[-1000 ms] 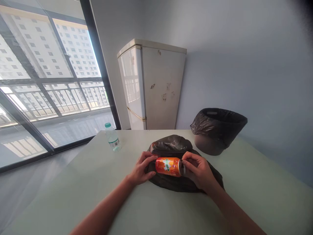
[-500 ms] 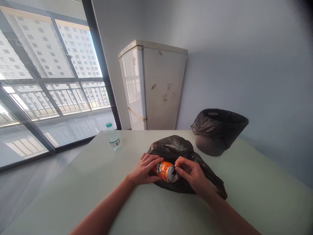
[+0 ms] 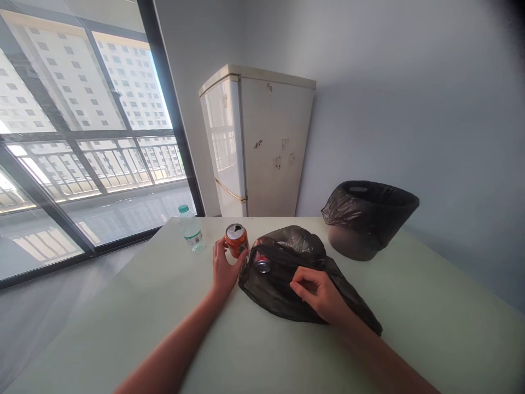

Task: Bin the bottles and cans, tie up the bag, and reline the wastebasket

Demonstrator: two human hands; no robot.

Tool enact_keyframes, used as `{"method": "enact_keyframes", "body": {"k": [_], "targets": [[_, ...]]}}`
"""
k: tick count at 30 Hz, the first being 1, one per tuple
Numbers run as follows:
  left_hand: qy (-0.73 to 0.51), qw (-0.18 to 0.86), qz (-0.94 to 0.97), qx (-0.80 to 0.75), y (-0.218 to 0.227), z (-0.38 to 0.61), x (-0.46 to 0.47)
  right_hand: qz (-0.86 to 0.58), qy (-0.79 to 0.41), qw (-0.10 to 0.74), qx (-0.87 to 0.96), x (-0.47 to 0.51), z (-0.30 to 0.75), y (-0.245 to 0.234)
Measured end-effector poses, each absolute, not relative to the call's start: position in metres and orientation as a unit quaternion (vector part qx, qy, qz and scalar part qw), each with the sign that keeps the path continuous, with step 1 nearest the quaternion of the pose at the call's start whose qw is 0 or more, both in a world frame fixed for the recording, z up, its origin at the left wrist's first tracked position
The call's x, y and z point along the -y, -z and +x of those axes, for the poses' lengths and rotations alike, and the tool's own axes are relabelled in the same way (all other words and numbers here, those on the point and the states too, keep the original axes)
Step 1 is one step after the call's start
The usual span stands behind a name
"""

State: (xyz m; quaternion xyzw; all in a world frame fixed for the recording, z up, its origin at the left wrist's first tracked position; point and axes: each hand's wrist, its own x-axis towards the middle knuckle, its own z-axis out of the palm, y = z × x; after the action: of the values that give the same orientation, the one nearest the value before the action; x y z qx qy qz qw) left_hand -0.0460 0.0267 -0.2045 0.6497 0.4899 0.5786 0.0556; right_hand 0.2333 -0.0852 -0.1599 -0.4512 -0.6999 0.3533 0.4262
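Note:
My left hand (image 3: 223,268) grips an orange soda can (image 3: 237,239), which stands upright on the pale table (image 3: 156,306) just left of a black plastic bag (image 3: 287,279). My right hand (image 3: 315,293) rests on that bag with its fingers curled in, pinching the plastic. Inside the bag's open mouth lies a second can (image 3: 262,265), its silver top and a bit of red showing.
A small clear water bottle with a green cap (image 3: 190,230) stands left of the orange can. A bin lined with a black bag (image 3: 367,219) sits at the back right. Behind the table are a white fridge (image 3: 258,142) and a large window (image 3: 82,137).
The orange can left the bag: my left hand carried it leftwards and stood it upright on the table. My right hand let go of the can and settled on the bag.

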Motion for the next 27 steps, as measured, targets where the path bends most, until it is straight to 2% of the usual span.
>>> {"method": "enact_keyframes", "body": {"k": [4,10,18,21,27], "targets": [[-0.546,0.146,0.584,-0.583,0.215,-0.063,-0.051,-0.454,-0.345,0.407,0.714,0.086,0.229,0.158],[-0.509,0.172,0.548,-0.641,0.228,-0.078,-0.065,-0.462,-0.331,0.390,0.725,0.084,0.229,0.160],[-0.483,0.215,0.554,-0.643,0.226,-0.078,-0.064,-0.479,-0.318,0.368,0.731,0.080,0.229,0.168],[-0.498,0.170,0.549,-0.649,0.219,-0.074,-0.058,-0.499,-0.276,0.368,0.735,0.078,0.231,0.170],[-0.604,-0.016,0.580,-0.547,0.200,-0.062,-0.040,-0.576,-0.118,0.427,0.687,0.065,0.250,0.180]]}}
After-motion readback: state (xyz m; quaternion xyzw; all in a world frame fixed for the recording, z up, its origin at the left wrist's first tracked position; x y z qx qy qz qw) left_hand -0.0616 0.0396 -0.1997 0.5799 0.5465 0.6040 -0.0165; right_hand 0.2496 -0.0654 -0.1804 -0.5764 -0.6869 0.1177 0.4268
